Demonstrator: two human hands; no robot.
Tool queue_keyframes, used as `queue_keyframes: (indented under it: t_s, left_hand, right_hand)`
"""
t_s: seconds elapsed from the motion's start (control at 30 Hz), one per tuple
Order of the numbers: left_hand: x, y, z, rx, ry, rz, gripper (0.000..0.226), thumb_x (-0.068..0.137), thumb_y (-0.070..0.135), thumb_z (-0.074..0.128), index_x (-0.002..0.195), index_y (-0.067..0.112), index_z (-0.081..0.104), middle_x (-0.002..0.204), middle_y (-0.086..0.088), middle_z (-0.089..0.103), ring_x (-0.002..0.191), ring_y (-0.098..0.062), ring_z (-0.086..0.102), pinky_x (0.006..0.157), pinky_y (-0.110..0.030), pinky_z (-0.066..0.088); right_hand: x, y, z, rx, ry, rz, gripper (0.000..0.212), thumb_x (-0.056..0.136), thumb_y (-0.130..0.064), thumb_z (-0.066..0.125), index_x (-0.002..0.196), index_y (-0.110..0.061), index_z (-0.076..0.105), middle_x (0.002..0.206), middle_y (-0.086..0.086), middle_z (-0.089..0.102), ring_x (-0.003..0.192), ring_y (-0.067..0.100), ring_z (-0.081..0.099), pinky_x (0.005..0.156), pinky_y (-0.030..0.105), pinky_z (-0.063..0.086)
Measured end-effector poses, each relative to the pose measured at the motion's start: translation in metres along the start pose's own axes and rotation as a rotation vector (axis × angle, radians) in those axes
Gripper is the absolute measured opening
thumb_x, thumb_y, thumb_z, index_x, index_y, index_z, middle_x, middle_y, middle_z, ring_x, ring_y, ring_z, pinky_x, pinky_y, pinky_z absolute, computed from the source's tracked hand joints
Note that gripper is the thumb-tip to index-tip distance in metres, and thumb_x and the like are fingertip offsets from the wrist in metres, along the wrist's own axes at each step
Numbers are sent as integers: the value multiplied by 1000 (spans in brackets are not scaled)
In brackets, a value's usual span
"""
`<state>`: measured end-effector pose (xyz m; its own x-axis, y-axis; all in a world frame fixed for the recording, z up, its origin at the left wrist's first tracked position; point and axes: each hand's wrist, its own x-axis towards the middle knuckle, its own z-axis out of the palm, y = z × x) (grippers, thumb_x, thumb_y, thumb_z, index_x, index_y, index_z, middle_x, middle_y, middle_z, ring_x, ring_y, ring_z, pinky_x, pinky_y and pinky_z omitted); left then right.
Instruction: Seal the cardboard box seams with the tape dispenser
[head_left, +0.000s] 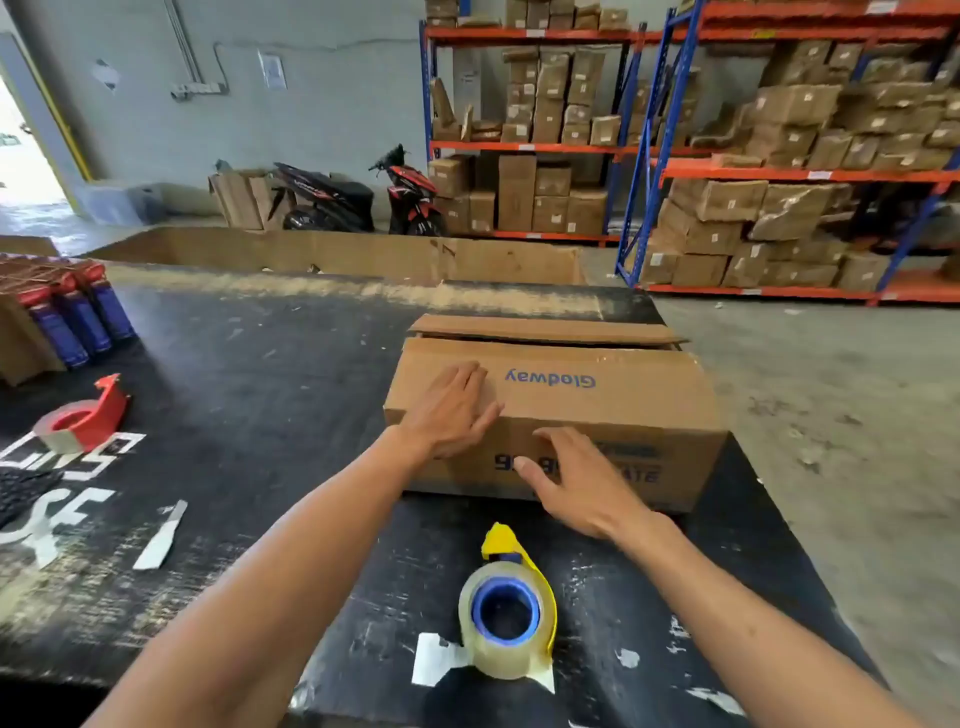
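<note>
Two hands, left and right, fingers spread, rest at the cardboard box's near edge.

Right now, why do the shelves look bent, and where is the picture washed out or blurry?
Head view: the wide-angle lens bows the blue-and-orange storage racks near the edge; daylight blows out the open doorway at far left; the brown cardboard box and yellow tape dispenser stay fairly sharp, the background softer.
</note>
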<state>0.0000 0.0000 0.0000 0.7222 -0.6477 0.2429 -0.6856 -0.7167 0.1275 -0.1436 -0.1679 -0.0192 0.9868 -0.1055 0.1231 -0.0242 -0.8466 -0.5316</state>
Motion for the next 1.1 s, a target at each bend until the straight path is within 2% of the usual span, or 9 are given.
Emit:
queue_keyframes:
  t_s: [0.27, 0.4, 0.5, 0.6, 0.77, 0.87, 0.97, 1.03, 1.1]
  left_hand:
    - [-1, -8, 32, 101, 66, 68, 65, 102, 46, 28, 140, -5, 44, 146, -24, 45, 135, -38, 41, 118, -43, 22]
    - [1, -13, 34, 134, 60, 89, 66, 103, 46, 25, 137, -7, 45, 142, -27, 48, 132, -41, 44, 117, -47, 28]
    - [2, -13, 34, 144, 55, 86, 65, 104, 46, 25, 138, -6, 45, 143, -25, 48, 132, -40, 44, 117, -46, 28]
    - [1, -14, 34, 140, 54, 87, 66, 104, 46, 24, 138, -6, 44, 143, -26, 47, 132, -40, 44, 117, -46, 28]
    - [-1, -15, 35, 145, 17, 80, 66, 104, 47, 22, 138, -5, 43, 144, -25, 47, 133, -39, 43, 118, -46, 28]
    - [2, -17, 33, 146, 3, 86, 68, 103, 49, 19, 138, -4, 43, 143, -25, 47, 132, -39, 43, 117, -46, 29]
    - [4, -19, 35, 159, 11, 98, 70, 103, 50, 17, 138, -4, 44, 143, -24, 48, 132, -38, 44, 117, -45, 30]
    - [4, -20, 36, 152, 8, 95, 73, 102, 51, 14, 138, -4, 45, 144, -24, 48, 133, -38, 44, 117, -45, 30]
    - [5, -20, 37, 162, 8, 102, 77, 101, 52, 9, 140, -4, 44, 145, -24, 47, 134, -38, 43, 117, -45, 29]
  right_hand:
    - [-41, 27, 76, 46, -335, 229, 102, 73, -79, 58, 154, -21, 36, 152, 0, 40, 143, 20, 37, 115, 42, 36]
    - [-36, 25, 77, 65, -435, 219, 65, 70, -73, 65, 120, -32, 64, 116, -3, 54, 112, 20, 55, 98, 42, 48]
    - [-33, 24, 70, -16, -589, 176, 55, 73, -53, 78, 117, -26, 57, 115, -1, 46, 108, 21, 54, 90, 35, 44]
    - [-31, 18, 73, -114, -588, 164, 35, 82, -31, 71, 108, -17, 51, 109, 4, 45, 106, 28, 54, 81, 32, 39]
    - [-20, 9, 64, -75, -569, 223, 27, 80, -29, 62, 102, -14, 57, 93, 1, 65, 90, 26, 63, 71, 36, 52]
    - [-12, 9, 45, 70, -529, 291, 30, 77, -23, 60, 107, -21, 62, 84, -1, 73, 79, 18, 68, 75, 37, 57]
    - [-5, 9, 17, 239, -476, 353, 26, 71, -14, 63, 97, -20, 62, 73, 4, 68, 65, 17, 58, 67, 37, 48]
    - [-2, 10, -5, 420, -422, 390, 22, 74, -9, 61, 94, -16, 57, 77, 4, 59, 66, 17, 52, 67, 36, 41]
    - [0, 13, -28, 603, -336, 434, 42, 67, -13, 63, 108, -13, 56, 91, 7, 60, 71, 16, 57, 68, 34, 45]
